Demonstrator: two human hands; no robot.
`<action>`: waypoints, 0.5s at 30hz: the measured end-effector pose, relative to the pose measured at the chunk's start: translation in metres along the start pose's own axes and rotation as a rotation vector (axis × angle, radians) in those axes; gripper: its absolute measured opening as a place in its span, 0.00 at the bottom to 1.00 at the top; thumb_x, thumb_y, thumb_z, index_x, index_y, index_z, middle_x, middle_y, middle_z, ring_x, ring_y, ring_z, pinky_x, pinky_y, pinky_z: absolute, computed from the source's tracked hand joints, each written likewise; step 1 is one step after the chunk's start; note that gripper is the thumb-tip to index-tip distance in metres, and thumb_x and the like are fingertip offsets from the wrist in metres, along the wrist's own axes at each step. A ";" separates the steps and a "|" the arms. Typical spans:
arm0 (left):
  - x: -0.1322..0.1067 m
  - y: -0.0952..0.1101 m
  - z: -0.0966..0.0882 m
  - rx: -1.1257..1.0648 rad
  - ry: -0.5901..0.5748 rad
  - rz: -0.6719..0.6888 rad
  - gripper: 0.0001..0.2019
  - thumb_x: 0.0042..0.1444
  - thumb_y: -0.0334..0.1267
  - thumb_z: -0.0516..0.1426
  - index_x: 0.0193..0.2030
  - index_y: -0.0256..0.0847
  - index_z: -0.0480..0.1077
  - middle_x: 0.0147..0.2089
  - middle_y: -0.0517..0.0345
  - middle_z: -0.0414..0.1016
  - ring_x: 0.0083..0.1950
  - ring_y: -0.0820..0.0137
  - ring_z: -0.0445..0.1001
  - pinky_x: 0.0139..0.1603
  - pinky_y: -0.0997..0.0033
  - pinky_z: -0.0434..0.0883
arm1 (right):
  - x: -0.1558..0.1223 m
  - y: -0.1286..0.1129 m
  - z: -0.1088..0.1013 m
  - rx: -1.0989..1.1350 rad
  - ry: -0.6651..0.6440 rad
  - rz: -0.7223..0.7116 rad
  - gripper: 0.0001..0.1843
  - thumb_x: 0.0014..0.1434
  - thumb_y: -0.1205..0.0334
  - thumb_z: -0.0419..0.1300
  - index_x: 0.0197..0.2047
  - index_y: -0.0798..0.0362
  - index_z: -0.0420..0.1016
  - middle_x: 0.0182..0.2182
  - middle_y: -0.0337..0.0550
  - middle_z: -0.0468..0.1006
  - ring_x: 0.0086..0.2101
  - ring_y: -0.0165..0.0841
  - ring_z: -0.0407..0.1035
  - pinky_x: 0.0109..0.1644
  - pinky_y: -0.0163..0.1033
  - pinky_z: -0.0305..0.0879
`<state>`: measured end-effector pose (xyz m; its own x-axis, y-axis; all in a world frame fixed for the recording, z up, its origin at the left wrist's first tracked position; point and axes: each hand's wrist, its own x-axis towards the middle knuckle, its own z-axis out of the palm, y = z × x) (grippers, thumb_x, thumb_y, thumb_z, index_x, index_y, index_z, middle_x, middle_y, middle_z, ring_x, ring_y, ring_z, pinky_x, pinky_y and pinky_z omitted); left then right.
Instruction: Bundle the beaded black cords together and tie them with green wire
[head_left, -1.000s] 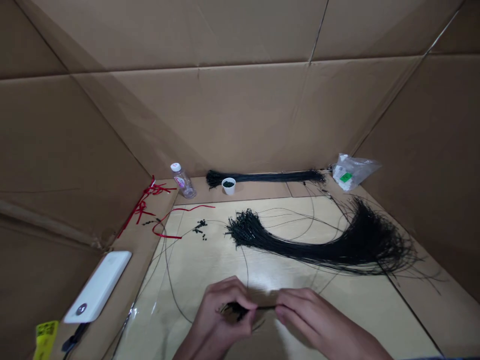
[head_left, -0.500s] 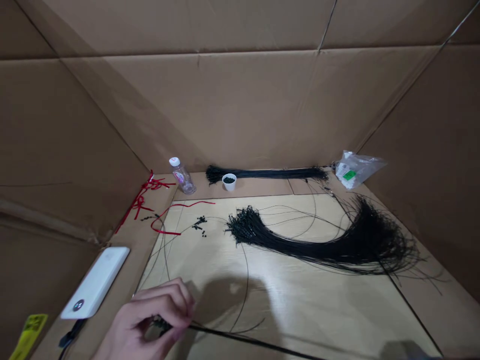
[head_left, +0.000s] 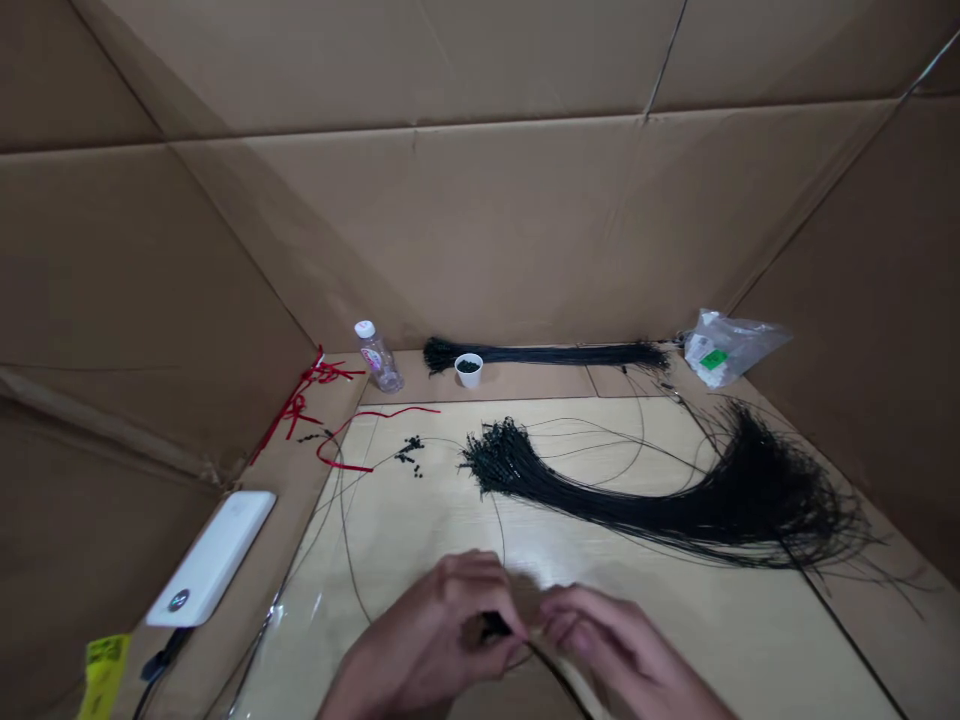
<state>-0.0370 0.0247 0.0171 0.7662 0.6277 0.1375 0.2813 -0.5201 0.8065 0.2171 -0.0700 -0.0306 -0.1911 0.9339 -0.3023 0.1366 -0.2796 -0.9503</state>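
Observation:
My left hand (head_left: 457, 625) pinches a thin bundle of black strands (head_left: 559, 672) between thumb and fingertips. The bundle's dark end shows inside the curl of the fingers, and the rest runs down to the right out of view. Close beside it, my right hand (head_left: 611, 640) has its fingers pressed together near the same strands; what is in them is hidden and blurred. Beyond the hands lies a large curved bundle of black strands (head_left: 637, 512), its knotted, beaded-looking end to the left and its loose ends fanned out to the right.
A white cup (head_left: 469, 372) of small dark pieces stands before another strand bundle (head_left: 570, 355). Nearby are a bottle (head_left: 381, 360), plastic bag (head_left: 731, 350), red cords (head_left: 345, 465), small dark bits (head_left: 410, 450) and a white power bank-like device (head_left: 214, 560). Cardboard walls (head_left: 405, 230) enclose the table.
My left hand has moved right with the black strands. My right hand has come into view at the lower right and meets it. The whole view has shifted slightly.

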 end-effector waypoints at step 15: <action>0.046 -0.087 0.004 0.446 0.326 -0.057 0.05 0.66 0.34 0.65 0.48 0.40 0.79 0.48 0.49 0.79 0.54 0.55 0.73 0.58 0.50 0.68 | 0.040 0.030 0.014 0.359 0.171 0.010 0.31 0.68 0.29 0.59 0.35 0.50 0.73 0.22 0.29 0.55 0.25 0.30 0.47 0.31 0.36 0.46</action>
<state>-0.0241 0.0962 -0.0489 0.5443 0.7718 0.3287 0.5888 -0.6306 0.5057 0.1997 -0.0443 -0.0720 -0.0227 0.9459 -0.3238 -0.2167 -0.3208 -0.9220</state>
